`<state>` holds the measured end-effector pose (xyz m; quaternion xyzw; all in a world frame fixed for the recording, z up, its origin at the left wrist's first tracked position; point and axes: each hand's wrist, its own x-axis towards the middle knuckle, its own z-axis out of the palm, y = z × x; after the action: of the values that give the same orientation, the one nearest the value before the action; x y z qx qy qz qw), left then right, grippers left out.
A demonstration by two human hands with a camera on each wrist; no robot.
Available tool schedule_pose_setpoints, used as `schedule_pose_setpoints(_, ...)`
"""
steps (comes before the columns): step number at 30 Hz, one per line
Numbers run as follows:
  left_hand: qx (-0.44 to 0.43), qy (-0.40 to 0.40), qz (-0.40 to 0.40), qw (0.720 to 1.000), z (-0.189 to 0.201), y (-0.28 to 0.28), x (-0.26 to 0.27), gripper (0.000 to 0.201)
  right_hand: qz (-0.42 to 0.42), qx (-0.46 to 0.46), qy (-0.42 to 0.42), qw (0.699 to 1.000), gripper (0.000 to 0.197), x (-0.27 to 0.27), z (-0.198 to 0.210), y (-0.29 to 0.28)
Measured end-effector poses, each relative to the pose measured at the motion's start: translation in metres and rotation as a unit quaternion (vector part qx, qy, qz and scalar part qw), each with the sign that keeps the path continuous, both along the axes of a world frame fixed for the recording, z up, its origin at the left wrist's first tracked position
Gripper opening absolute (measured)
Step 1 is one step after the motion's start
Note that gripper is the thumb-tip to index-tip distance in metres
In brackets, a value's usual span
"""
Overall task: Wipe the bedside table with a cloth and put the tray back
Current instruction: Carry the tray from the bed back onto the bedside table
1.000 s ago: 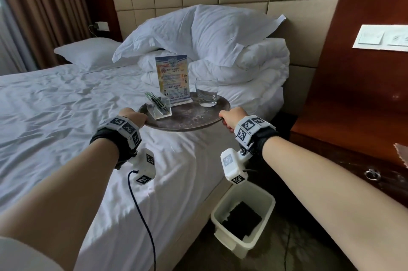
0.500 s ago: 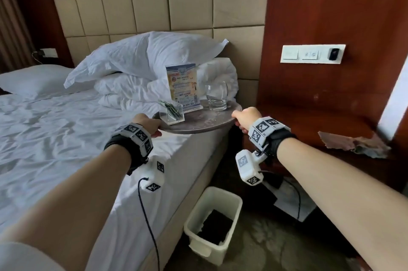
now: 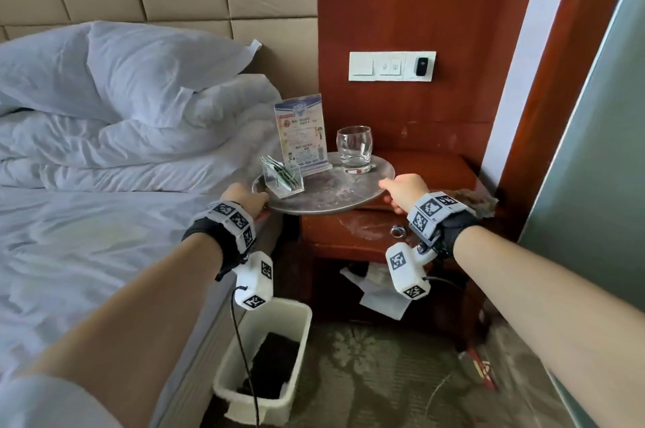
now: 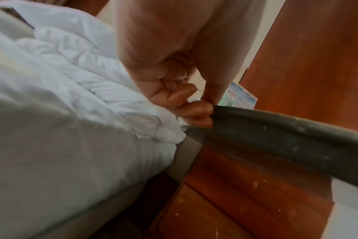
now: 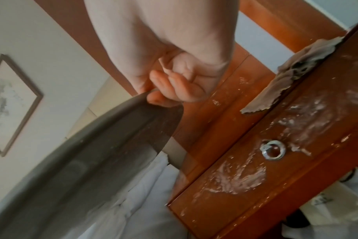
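Tray (image 3: 324, 192), level above the bench (image 3: 432, 166), was pinched at nine o'clock by left grip (image 3: 244, 197), three o'clock by right grip (image 3: 405, 188); wrist views alone showed fingers (image 4: 196, 111) curled beneath its rim.

A: Arm pose?
B: Both forearms stretched forward, roughly parallel, bare, with a black strap and white marker block at each wrist.
A: Left hand (image 3: 244, 197)?
B: Knuckles up, thumb on top, fingers (image 4: 196, 113) curled under the left rim of the tray (image 3: 324, 197). Pinching it.
A: Right hand (image 3: 405, 190)?
B: Same on the right rim: back of hand up, fingers (image 5: 180, 90) tucked underneath, thumb above. Wrists about level.
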<state>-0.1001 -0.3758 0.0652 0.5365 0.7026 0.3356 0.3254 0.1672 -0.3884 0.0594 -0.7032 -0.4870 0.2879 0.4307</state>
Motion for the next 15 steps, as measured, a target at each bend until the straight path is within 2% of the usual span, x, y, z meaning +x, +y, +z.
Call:
schedule_pose_setpoints(5, -0.017, 0.051, -0.03, 0.998, -0.02, 0.048, 0.046, 0.022, -0.031, -0.007, -0.017, 0.999, 0.032, 0.041, -0.016, 0.028)
schedule_pose_setpoints(15, -0.03, 0.132, -0.026, 0.991, -0.044, 0.163, 0.09, 0.039, -0.055, -0.059, 0.019, 0.997, 0.033, 0.077, -0.061, 0.124)
